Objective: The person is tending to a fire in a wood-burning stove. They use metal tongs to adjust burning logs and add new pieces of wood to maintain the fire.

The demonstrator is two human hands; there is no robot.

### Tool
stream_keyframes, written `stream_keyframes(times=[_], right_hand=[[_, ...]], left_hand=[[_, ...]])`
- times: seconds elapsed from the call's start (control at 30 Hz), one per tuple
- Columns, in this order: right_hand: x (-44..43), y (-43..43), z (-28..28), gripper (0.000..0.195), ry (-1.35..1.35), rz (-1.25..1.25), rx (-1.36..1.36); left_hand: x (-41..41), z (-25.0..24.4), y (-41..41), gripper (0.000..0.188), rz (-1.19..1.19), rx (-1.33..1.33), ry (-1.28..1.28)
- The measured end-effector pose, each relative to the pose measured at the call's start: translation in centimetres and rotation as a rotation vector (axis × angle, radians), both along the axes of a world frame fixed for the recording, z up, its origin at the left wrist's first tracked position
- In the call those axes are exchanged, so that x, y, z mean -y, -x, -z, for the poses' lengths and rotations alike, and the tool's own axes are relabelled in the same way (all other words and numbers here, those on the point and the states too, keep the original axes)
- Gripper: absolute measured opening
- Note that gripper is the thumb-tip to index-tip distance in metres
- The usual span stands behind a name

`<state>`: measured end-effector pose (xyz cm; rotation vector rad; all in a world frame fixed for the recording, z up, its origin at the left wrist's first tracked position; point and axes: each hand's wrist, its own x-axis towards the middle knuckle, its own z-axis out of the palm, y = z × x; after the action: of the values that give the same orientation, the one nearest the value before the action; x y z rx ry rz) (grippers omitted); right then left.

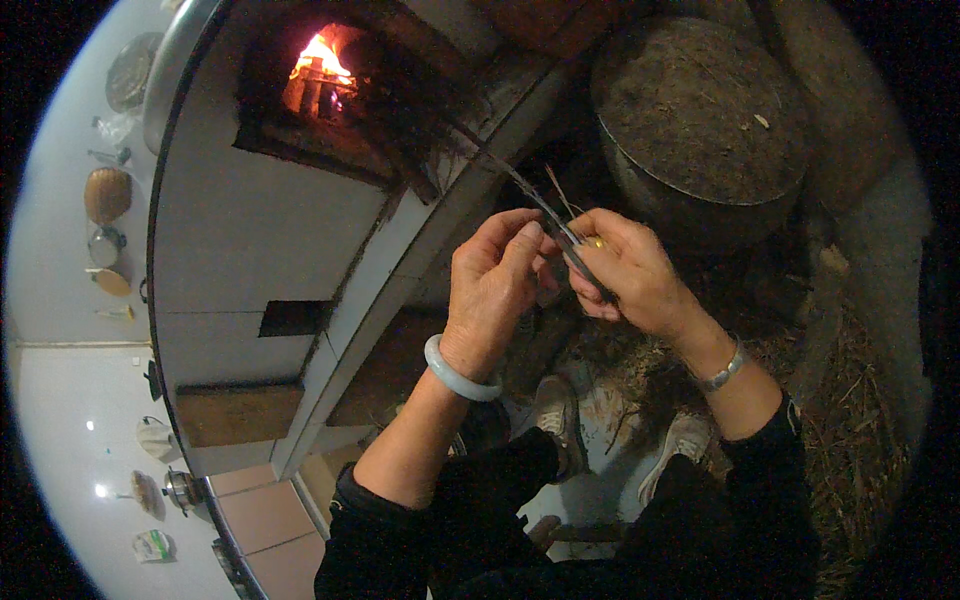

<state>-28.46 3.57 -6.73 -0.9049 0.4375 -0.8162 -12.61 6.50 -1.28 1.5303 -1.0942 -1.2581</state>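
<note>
My right hand (626,262) grips the handle end of a pair of long, thin metal fire tongs (517,176). Their far end slants up and left towards the mouth of a stove. A few thin straws (559,187) stick out beside my right fingers. My left hand (499,259) is just left of the tongs, thumb and fingertips drawn together close to the metal; whether anything is pinched there is hidden. Inside the firebox opening (315,154), flames (322,60) burn over glowing pieces of wood (307,94).
A large round metal drum (697,195) with a dirt-covered top stands at the upper right. Dry straw and twigs (855,420) litter the floor on the right. A tiled ledge (375,292) runs below the firebox. Pots (180,487) and other kitchenware line the left.
</note>
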Motion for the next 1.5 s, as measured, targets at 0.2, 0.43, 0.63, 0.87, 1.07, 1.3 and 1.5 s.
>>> stream_keyframes(times=[0.2,0.43,0.63,0.87,1.07,1.3,1.5], right_hand=[[-2.1,2.1,-0.2,0.015,0.029,0.027,-0.047],[-4.0,4.4,-1.1,0.017,0.152,0.093,-0.223],[-4.9,5.2,-1.4,0.018,0.086,0.107,-0.221],[-4.0,4.4,-0.4,0.019,0.187,0.147,-0.321],[-2.9,4.4,-0.2,0.023,0.508,0.149,-0.515],[-1.9,6.0,-1.8,0.019,0.643,0.159,-0.64],[-3.7,10.0,-3.7,0.019,0.251,0.065,-0.538]], left_hand=[[0.0,0.0,0.0,0.026,0.013,-0.006,0.007],[-0.1,-0.3,-0.4,0.028,0.026,0.033,0.015],[-0.2,-0.3,-0.7,0.028,0.033,0.023,0.038],[0.1,0.0,-0.6,0.027,0.024,0.041,0.024],[0.3,0.3,-0.5,0.027,0.03,0.035,0.017],[0.5,0.3,-0.3,0.027,0.041,0.055,0.037],[0.4,-0.2,-0.3,0.025,0.026,0.016,0.058]])
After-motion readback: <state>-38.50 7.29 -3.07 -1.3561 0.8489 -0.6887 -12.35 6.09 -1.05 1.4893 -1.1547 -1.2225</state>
